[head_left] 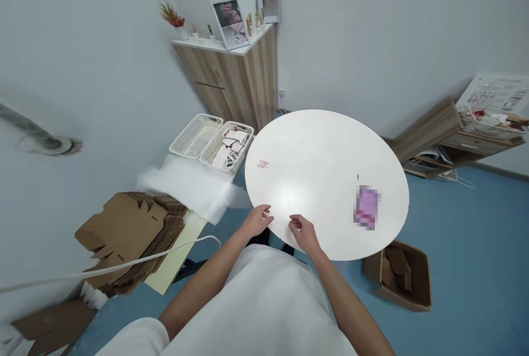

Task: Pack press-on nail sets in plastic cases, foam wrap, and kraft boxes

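At the near edge of the round white table (322,141), my left hand (256,221) hovers with thumb and fingers apart and nothing in them. My right hand (305,233) is a short way to the right, fingers loosely bent, no object visible in it. Beyond my left hand lies a small sheet with pink and red marks (263,165), touched by neither hand. A purple item (367,205), blurred into blocks, rests on the right side of the tabletop. Just above it is a tiny dark piece (357,178), too small to name.
Left of the table stand two white plastic baskets, one almost bare (177,144), the other (248,145) full of cards. Beside them are white wrapping sheet (194,185) and stacked flat cardboard boxes (124,224). A cardboard box (424,279) sits on the floor at right. Behind stands a wooden cabinet (260,80).
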A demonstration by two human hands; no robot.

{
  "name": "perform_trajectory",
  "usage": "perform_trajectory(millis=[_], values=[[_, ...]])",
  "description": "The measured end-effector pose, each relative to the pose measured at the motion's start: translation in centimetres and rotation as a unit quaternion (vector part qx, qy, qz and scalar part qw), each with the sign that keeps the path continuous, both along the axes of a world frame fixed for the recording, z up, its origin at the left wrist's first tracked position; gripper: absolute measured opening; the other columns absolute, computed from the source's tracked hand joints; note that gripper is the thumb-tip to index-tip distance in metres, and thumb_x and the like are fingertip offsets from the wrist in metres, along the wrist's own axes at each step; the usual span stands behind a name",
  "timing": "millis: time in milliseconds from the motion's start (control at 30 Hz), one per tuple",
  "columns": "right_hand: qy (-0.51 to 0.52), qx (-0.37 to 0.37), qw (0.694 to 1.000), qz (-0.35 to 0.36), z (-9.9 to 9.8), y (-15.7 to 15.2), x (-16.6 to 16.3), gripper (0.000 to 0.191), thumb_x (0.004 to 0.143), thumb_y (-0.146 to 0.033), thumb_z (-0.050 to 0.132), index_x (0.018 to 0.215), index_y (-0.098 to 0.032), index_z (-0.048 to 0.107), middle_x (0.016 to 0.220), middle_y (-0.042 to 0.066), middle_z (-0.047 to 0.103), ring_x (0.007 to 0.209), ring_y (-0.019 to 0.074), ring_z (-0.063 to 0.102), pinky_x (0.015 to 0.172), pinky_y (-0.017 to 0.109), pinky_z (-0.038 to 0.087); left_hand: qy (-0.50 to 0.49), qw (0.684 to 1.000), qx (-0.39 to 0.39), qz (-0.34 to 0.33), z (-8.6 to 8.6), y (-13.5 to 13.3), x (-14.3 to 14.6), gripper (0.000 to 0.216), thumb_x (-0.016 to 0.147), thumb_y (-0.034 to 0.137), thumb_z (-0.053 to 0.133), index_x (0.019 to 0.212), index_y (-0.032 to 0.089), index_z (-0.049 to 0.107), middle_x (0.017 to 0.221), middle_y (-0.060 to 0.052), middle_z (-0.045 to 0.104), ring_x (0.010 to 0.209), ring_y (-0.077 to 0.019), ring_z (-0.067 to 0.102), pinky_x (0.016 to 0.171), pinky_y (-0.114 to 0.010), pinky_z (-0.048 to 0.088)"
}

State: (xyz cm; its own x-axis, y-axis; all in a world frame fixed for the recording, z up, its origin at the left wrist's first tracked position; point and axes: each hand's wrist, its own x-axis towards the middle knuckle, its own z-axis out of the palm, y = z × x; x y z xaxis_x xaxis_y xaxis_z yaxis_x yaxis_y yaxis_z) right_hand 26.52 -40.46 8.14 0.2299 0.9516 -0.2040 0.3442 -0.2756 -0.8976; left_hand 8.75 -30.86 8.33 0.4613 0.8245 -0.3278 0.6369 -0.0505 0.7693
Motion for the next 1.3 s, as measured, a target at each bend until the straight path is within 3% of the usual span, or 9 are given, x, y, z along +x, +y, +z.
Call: perform_trajectory(millis=[133,333,500,633,800,1000,1100,1200,1300], values=[[0.006,0.008,0.999,0.041,0.8,1.7,-0.5,0.025,0.077,-0.033,0.045,0.097,-0.022,0.057,0.078,0.003,0.064,0.076,0.0176,0.059,0.071,0.035,0.049,0.004,0.999,0.020,0.042,0.4,0.1,-1.5,0.043,0.074,0.038,0.053,0.112,0.016,0.051,0.105,-0.008,0.058,0.084,-0.0173,0.058,0.075,-0.032,0.046],[0.002,-0.004,0.991,0.137,-0.3,5.1,-2.5,0.027,0.074,-0.032,0.048,0.097,-0.021,0.056,0.082,0.003,0.064,0.073,0.0170,0.059,0.069,0.034,0.049,0.002,0.992,0.034,0.120,0.7,0.9,-5.2,0.041,0.074,0.039,0.054,0.110,0.018,0.052,0.104,-0.009,0.059,0.083,-0.0183,0.058,0.072,-0.032,0.048],[-0.024,-0.022,0.977,0.209,0.1,9.5,-5.7,0.028,0.074,-0.032,0.047,0.099,-0.021,0.055,0.087,0.003,0.063,0.071,0.0152,0.059,0.069,0.032,0.048,-0.010,0.983,0.026,0.184,0.5,3.4,-9.5,0.041,0.073,0.036,0.056,0.109,0.018,0.053,0.101,-0.009,0.061,0.082,-0.0182,0.059,0.072,-0.032,0.048],[-0.055,-0.018,0.965,0.256,1.4,15.2,-9.5,0.029,0.075,-0.031,0.047,0.101,-0.020,0.055,0.087,0.003,0.063,0.072,0.0144,0.059,0.069,0.030,0.047,-0.029,0.970,0.020,0.239,0.1,8.1,-14.0,0.042,0.071,0.035,0.057,0.109,0.018,0.053,0.100,-0.006,0.061,0.080,-0.0153,0.060,0.071,-0.027,0.048],[-0.113,-0.001,0.950,0.290,2.2,24.3,-15.2,0.029,0.075,-0.028,0.049,0.102,-0.020,0.055,0.087,0.003,0.063,0.073,0.0145,0.058,0.068,0.029,0.045,-0.058,0.947,0.024,0.316,-0.5,16.0,-19.4,0.040,0.070,0.033,0.059,0.106,0.018,0.054,0.103,-0.007,0.060,0.081,-0.0150,0.059,0.073,-0.028,0.047],[-0.190,0.021,0.925,0.329,2.2,34.8,-21.2,0.029,0.074,-0.020,0.051,0.102,-0.019,0.055,0.091,0.005,0.064,0.077,0.0153,0.058,0.072,0.030,0.044,-0.111,0.920,0.027,0.375,-1.1,25.7,-22.7,0.040,0.073,0.027,0.058,0.110,0.016,0.051,0.114,-0.011,0.055,0.091,-0.0169,0.058,0.076,-0.029,0.046],[-0.237,0.025,0.911,0.338,1.8,39.4,-23.5,0.032,0.073,-0.017,0.051,0.105,-0.017,0.053,0.098,0.007,0.062,0.081,0.0167,0.058,0.075,0.031,0.044,-0.049,0.935,0.055,0.346,-1.5,30.4,-23.7,0.044,0.072,0.020,0.057,0.115,0.015,0.047,0.113,-0.012,0.055,0.093,-0.0173,0.058,0.080,-0.029,0.044],[-0.293,0.029,0.891,0.347,0.9,43.4,-25.5,0.037,0.073,-0.012,0.049,0.109,-0.016,0.049,0.105,0.009,0.060,0.088,0.0182,0.057,0.080,0.031,0.043,0.065,0.961,0.089,0.252,-2.0,34.3,-24.5,0.047,0.069,0.015,0.060,0.114,0.014,0.047,0.111,-0.013,0.056,0.096,-0.0202,0.057,0.085,-0.031,0.041],[-0.361,0.033,0.852,0.376,-0.2,46.5,-27.3,0.040,0.073,-0.007,0.048,0.112,-0.014,0.047,0.108,0.012,0.058,0.097,0.0222,0.054,0.082,0.034,0.041,0.167,0.967,0.080,0.173,-2.7,36.8,-24.8,0.048,0.065,0.014,0.062,0.112,0.012,0.048,0.102,-0.013,0.060,0.099,-0.0245,0.055,0.084,-0.033,0.040]])
